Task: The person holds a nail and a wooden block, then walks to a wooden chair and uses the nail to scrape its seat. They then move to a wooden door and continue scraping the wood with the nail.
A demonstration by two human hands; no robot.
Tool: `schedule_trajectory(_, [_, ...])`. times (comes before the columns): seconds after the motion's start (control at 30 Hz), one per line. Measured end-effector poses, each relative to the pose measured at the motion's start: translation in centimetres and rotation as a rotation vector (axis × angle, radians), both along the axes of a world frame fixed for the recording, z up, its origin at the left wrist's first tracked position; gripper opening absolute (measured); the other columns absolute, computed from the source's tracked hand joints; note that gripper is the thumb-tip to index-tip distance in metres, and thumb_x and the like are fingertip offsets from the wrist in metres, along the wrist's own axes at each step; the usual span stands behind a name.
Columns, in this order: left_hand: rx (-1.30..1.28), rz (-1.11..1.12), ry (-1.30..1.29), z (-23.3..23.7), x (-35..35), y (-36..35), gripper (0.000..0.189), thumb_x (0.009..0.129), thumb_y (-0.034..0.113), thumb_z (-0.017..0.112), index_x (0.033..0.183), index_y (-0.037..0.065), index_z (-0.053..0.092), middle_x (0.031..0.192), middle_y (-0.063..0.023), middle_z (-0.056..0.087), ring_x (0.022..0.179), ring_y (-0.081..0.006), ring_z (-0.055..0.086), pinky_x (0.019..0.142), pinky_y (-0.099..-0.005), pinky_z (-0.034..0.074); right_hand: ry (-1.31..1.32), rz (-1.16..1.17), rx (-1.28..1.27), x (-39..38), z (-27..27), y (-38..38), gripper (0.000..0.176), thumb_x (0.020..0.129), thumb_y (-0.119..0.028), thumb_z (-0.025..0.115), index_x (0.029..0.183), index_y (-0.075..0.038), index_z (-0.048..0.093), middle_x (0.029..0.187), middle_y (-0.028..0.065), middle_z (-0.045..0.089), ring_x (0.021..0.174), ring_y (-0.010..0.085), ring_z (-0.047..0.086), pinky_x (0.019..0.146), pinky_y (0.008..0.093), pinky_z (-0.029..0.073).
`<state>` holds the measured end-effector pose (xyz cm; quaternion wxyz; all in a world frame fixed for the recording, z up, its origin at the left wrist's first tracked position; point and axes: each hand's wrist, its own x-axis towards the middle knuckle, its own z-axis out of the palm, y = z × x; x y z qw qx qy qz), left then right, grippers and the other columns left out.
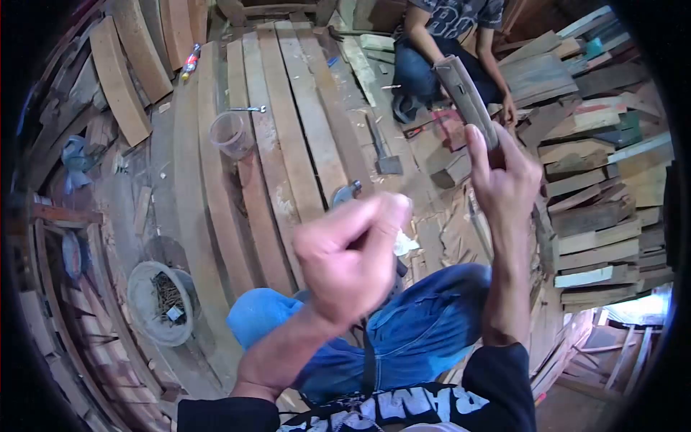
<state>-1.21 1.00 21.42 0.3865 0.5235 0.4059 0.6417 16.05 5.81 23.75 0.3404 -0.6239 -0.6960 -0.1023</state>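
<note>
My right hand [507,176] is raised at the right, fingers wrapped round the lower end of a long, narrow grey-brown block [464,93] with a small dark slot in its face. The block tilts up and to the left. My left hand [349,255] is closed, held above my knees, the thumb pressed on the curled fingers; whatever is in it is hidden. Just past that hand shows a hammer head [347,193], its handle covered by the hand. Farther off, a flat-bladed tool [387,155] with a long handle lies on the floor.
Long planks [277,137] run away from me, bearing a clear plastic tub [232,135] and a wrench [248,109]. A bucket of nails [147,331] stands at left. Another person [450,43] crouches ahead. Stacked timber [597,209] lines the right; a bottle [191,61] lies far left.
</note>
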Motion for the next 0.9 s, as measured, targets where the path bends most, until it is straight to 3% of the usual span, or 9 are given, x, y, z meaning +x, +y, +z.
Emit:
schedule_trajectory(0.03, [-0.077, 0.027, -0.079, -0.4, 0.0, 0.8, 0.014, 0.091, 0.004, 0.067, 0.095, -0.008, 0.071, 0.062, -0.0006, 0.057, 0.055, -0.0034, 0.049, 0.048, -0.0220, 0.037, 0.147, 0.012, 0.003, 0.3, 0.4, 1.0, 0.025, 0.084, -0.025, 0.076, 0.097, -0.004, 0.071, 0.056, 0.0080, 0.059, 0.044, 0.0137, 0.056, 0.043, 0.0297, 0.042])
schedule_trajectory(0.07, [-0.162, 0.045, -0.138, -0.6, -0.3, 1.4, 0.015, 0.092, 0.005, 0.066, 0.095, -0.009, 0.070, 0.062, 0.0001, 0.057, 0.056, -0.0033, 0.049, 0.048, -0.0217, 0.037, 0.193, 0.172, 0.051, -0.4, 0.2, 0.5, 0.022, 0.085, -0.020, 0.075, 0.098, -0.003, 0.070, 0.055, 0.0066, 0.058, 0.045, 0.0094, 0.054, 0.043, 0.0268, 0.041])
schedule_trajectory(0.17, [-0.175, 0.038, -0.104, -0.4, -0.1, 1.5, 0.015, 0.093, 0.004, 0.065, 0.096, -0.009, 0.070, 0.064, 0.0021, 0.056, 0.058, -0.0019, 0.048, 0.049, -0.0208, 0.036, 0.176, 0.157, -0.107, -1.0, 0.7, -0.2, 0.024, 0.084, -0.017, 0.075, 0.100, -0.001, 0.069, 0.058, 0.0059, 0.060, 0.048, 0.0072, 0.055, 0.045, 0.0252, 0.041])
schedule_trajectory(0.23, [-0.188, 0.054, -0.120, -0.9, -0.5, 1.3, 0.015, 0.093, 0.005, 0.066, 0.097, -0.009, 0.070, 0.064, 0.0028, 0.055, 0.058, -0.0013, 0.046, 0.049, -0.0205, 0.034, 0.431, 0.209, -0.092, -1.1, 0.7, -0.7, 0.024, 0.084, -0.015, 0.075, 0.101, 0.001, 0.068, 0.060, 0.0056, 0.062, 0.048, 0.0064, 0.055, 0.045, 0.0248, 0.041])
schedule_trajectory(0.43, [-0.186, 0.073, -0.123, -0.7, -0.4, 1.4, 0.015, 0.093, 0.006, 0.066, 0.095, -0.009, 0.069, 0.063, 0.0038, 0.052, 0.058, -0.0010, 0.043, 0.049, -0.0211, 0.032, 0.282, 0.401, -0.098, -1.7, 1.9, -2.8, 0.037, 0.079, -0.018, 0.080, 0.104, 0.005, 0.065, 0.080, 0.0148, 0.070, 0.067, 0.0170, 0.069, 0.058, 0.0263, 0.051])
schedule_trajectory(0.53, [-0.158, 0.069, -0.134, -0.9, -0.2, 1.5, 0.015, 0.093, 0.006, 0.065, 0.094, -0.008, 0.069, 0.063, 0.0038, 0.052, 0.058, -0.0009, 0.043, 0.048, -0.0214, 0.032, 0.252, 0.390, -0.149, -1.9, 1.9, -3.1, 0.041, 0.078, -0.020, 0.082, 0.106, 0.005, 0.065, 0.084, 0.0165, 0.070, 0.069, 0.0198, 0.070, 0.058, 0.0286, 0.053])
schedule_trajectory(0.7, [-0.135, 0.042, -0.132, -1.5, -0.1, 1.5, 0.014, 0.093, 0.005, 0.066, 0.094, -0.008, 0.070, 0.061, 0.0029, 0.052, 0.057, -0.0011, 0.042, 0.047, -0.0223, 0.032, 0.148, 0.444, -0.056, -1.9, 1.7, -2.8, 0.043, 0.076, -0.023, 0.083, 0.105, 0.005, 0.066, 0.081, 0.0164, 0.069, 0.065, 0.0220, 0.069, 0.055, 0.0288, 0.052])
schedule_trajectory(0.8, [-0.108, 0.084, -0.103, -1.9, 0.1, 1.8, 0.012, 0.090, 0.004, 0.068, 0.095, -0.007, 0.070, 0.060, 0.0004, 0.051, 0.055, -0.0024, 0.042, 0.047, -0.0229, 0.031, 0.085, 0.344, -0.107, -2.0, 1.8, -3.0, 0.043, 0.076, -0.025, 0.082, 0.104, 0.004, 0.067, 0.075, 0.0143, 0.068, 0.058, 0.0219, 0.066, 0.051, 0.0295, 0.050])
schedule_trajectory(0.9, [-0.082, 0.194, 0.101, -1.9, 0.1, 2.1, 0.009, 0.086, 0.001, 0.069, 0.091, -0.006, 0.070, 0.057, -0.0030, 0.048, 0.051, -0.0045, 0.042, 0.045, -0.0242, 0.030, 0.038, 0.276, -0.027, -1.1, -0.1, -1.6, 0.039, 0.077, -0.030, 0.081, 0.103, -0.004, 0.069, 0.068, 0.0120, 0.066, 0.048, 0.0232, 0.061, 0.044, 0.0337, 0.046])
